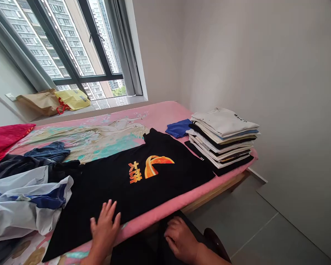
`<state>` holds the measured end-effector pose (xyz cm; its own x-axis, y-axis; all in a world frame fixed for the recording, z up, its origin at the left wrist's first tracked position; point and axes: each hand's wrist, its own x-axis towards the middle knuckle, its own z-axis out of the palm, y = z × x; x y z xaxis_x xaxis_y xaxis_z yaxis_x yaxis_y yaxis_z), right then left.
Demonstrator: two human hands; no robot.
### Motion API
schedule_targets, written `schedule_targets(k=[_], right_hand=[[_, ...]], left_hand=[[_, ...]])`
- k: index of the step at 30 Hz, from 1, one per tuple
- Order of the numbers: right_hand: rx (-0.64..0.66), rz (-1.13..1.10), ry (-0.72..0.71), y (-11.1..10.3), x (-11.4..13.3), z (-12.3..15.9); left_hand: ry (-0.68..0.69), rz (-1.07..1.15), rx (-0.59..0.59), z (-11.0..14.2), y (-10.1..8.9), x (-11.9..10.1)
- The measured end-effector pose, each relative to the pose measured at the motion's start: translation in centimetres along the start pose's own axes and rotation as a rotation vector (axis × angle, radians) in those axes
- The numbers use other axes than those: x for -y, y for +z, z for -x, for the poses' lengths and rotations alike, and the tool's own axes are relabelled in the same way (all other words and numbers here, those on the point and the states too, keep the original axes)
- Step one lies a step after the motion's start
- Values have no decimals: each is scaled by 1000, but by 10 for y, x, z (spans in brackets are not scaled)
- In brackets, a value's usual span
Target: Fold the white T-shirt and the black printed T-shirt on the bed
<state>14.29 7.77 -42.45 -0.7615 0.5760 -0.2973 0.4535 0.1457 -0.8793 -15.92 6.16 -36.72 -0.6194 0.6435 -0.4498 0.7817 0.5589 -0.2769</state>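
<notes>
A black T-shirt point(107, 184) with an orange print and yellow-orange characters lies spread flat across the bed, its collar end toward the right. My left hand point(106, 224) rests on the shirt's near edge, fingers spread and holding nothing. Below the bed's edge, my right hand point(180, 237) lies on my dark-clothed leg, its fingers curled in and nothing visible in them. To the right of the shirt stands a tall stack of folded clothes point(223, 141), a white one on top.
Rumpled white and blue clothing point(27, 206), jeans point(51, 151) and a red cushion point(8, 141) lie at the left. A folded blue garment point(178, 128) sits beside the stack. The pink patterned bedsheet point(165, 110) covers the bed. Paper bag point(40, 103) and yellow bag point(74, 99) rest on the windowsill.
</notes>
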Motion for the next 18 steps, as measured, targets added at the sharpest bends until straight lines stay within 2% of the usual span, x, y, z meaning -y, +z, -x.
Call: schedule_targets(k=[2,4,6,8,11,14,16,18], right_hand=[[42,32,-5,2,4,-1],[36,25,0,3,9,0],[-39,-42,13,0,13,0],[-152,-145,36,-13,17,-8],[-329,-233,106,-49,13,-36],[-468,-154,185,-80,-6,-78],[-434,7,232,-85,-22,-103],[-305,198,285,-78,-36,-118]], left_hand=[[249,84,72,8,-1,-47],[422,175,137,13,-3,-89],[501,241,170,13,-5,-119],[523,278,181,8,-7,-136],[489,271,179,-2,-8,-138],[463,206,179,-10,-7,-130],[465,160,184,-13,-5,-123],[467,120,193,-13,-3,-114]])
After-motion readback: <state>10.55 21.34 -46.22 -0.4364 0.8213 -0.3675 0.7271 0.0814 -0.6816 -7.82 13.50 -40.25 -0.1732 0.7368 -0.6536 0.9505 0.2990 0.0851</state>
